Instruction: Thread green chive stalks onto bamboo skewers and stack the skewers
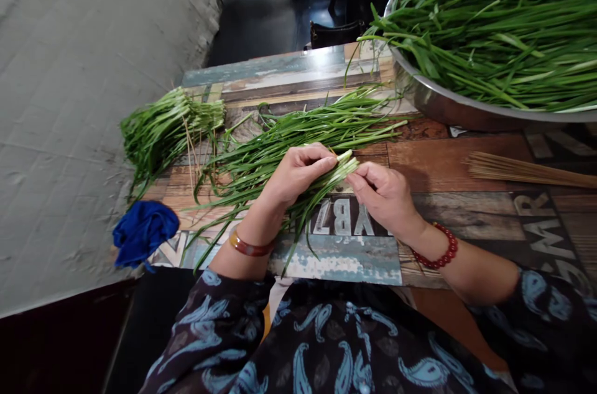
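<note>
My left hand (303,171) is closed round a small bunch of garlic chives (346,161), its pale cut ends poking out to the right. At those ends the fingers of my right hand (383,195) pinch together, touching the stalks. Whether something thin is also between the fingers I cannot tell. The bunch's green leaves trail down and left beneath my left wrist. Just beyond my hands lies a loose heap of chives (298,133) on the table. To the left is a stacked pile of chives (170,127) with thin sticks protruding from it.
A large metal basin (433,96) full of chives stands at the back right of the patterned table (448,161). Thin bamboo skewers (522,168) lie at the right. A crumpled blue cloth (144,232) is at the left corner, beside the pale wall (93,102).
</note>
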### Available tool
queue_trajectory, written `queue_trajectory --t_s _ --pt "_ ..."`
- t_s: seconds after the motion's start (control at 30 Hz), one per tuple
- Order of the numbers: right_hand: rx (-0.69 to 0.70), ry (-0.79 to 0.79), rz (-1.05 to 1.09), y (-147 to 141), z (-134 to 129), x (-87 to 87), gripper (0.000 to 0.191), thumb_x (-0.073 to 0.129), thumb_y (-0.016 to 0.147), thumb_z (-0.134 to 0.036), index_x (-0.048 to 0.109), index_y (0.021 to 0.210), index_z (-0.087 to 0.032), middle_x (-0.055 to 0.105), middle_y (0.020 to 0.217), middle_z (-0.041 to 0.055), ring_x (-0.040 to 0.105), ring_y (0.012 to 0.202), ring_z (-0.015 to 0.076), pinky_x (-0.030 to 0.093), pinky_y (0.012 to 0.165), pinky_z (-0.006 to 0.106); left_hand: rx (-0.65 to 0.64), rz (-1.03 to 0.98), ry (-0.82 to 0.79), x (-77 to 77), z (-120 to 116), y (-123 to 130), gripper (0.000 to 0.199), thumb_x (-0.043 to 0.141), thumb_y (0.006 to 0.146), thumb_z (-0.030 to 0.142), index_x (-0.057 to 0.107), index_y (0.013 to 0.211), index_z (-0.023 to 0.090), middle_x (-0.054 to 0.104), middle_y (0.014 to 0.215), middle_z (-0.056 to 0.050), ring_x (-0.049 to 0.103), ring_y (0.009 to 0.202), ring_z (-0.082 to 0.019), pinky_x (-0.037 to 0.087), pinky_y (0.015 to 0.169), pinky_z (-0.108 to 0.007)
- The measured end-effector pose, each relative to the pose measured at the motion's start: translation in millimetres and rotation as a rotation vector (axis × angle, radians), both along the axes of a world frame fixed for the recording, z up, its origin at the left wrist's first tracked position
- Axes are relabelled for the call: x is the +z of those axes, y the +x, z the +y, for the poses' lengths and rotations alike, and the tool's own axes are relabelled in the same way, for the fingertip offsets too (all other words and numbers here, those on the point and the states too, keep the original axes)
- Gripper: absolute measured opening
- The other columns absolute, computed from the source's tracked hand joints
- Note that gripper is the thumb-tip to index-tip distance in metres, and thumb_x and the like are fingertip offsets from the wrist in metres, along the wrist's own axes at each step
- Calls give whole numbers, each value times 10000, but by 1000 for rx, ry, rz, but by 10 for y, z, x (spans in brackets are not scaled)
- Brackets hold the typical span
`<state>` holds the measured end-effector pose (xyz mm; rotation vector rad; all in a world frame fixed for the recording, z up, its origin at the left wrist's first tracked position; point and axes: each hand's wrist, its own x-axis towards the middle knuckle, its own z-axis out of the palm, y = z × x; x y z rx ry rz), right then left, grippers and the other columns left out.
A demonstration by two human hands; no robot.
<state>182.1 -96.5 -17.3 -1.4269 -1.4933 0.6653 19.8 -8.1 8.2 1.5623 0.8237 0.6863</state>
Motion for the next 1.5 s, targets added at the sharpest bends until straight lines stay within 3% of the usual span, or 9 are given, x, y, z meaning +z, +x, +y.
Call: queue_trajectory --t_s 0.1,0.27,0.6,0.73,0.87,1.03,1.17,1.3,1.5 --pt "23 -12 20 3 18 -11 244 529 896 -270 529 660 -206 560 553 -25 515 556 113 374 564 243 -37 32 57 28 3 -23 216 702 794 353 737 727 151 647 816 -44 561 799 -145 434 767 -255" --pt "57 -18 74 1 23 -26 214 538 900 -285 575 713 -187 543 557 -37 494 541 101 370 566 234 -33 67 -105 -6 -6 -30 288 680 806 415 720 748 136 621 718 -19 501 646 -110 383 606 -222" --pt "76 -19 61 -10 33 -75 264 500 883 -247 484 625 -195 503 548 -33 454 537 102 333 572 241 -53 97 -122 -34 -9 12 310 699 784 398 667 635 129 554 612 11 429 569 -80 339 548 -201" --pt "87 -50 62 -21 52 -121 231 497 874 -233 528 651 -187 524 572 -27 459 545 103 319 568 239 -16 141 -92 -7 43 -37 279 699 786 413 737 806 137 653 726 -21 533 647 -104 423 632 -212" --pt "81 -15 38 -47 53 -172 261 487 866 -214 493 607 -186 491 568 -29 422 547 98 283 567 247 127 159 79 152 182 -77 328 676 804 420 751 958 140 699 808 -51 576 692 -117 458 683 -227" --pt "66 6 37 -59 50 -203 272 490 855 -206 470 585 -188 479 560 -27 418 548 101 264 568 252 33 415 336 294 495 126 299 653 797 365 760 943 127 720 818 -75 596 729 -151 445 692 -255" --pt "66 9 35 -60 62 -222 270 502 857 -207 491 588 -189 501 567 -20 446 565 111 273 570 251 -22 611 649 227 795 456 213 615 787 253 775 881 148 705 842 -66 562 712 -150 425 708 -272" --pt "76 20 50 -57 75 -231 257 517 862 -190 525 605 -187 530 576 -15 461 565 114 294 574 249 -85 762 862 107 978 694 208 608 786 230 779 887 165 677 867 -81 552 753 -181 426 752 -308" --pt "65 11 50 -49 77 -231 247 513 870 -193 553 627 -182 577 612 6 510 602 128 317 596 254 -99 784 937 60 1013 736 130 608 757 187 734 747 159 657 854 -82 561 795 -194 424 776 -316"
